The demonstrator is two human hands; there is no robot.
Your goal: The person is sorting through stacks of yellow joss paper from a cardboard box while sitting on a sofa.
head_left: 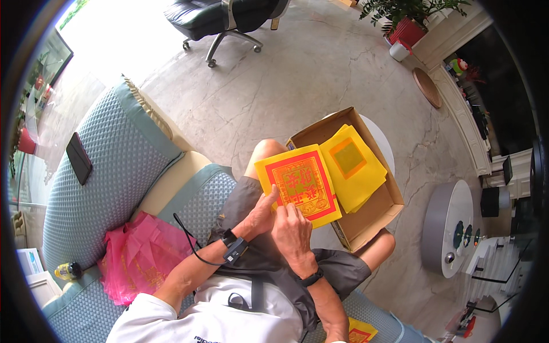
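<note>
A square stack of yellow joss paper [329, 197] with a red and gold printed panel is held up over my lap, tilted. My left hand [258, 214] grips its lower left edge, thumb on the face and the other fingers hidden behind. My right hand [293, 231] is closed against the lower edge, fingers curled and pressed together; the fingertips are partly hidden. Just to the right, an open cardboard box [384, 216] contains more yellow sheets [370, 174], the top one bearing an orange-framed gold square. The held stack overlaps the box's left side.
The box rests on a round white table [382, 134]. Beside me on the blue sofa [108, 171] lie a pink bag [146, 257], a dark phone [79, 158] and a small bottle [68, 271]. Another printed yellow packet [361, 331] lies at my right. A black office chair [229, 17] stands ahead.
</note>
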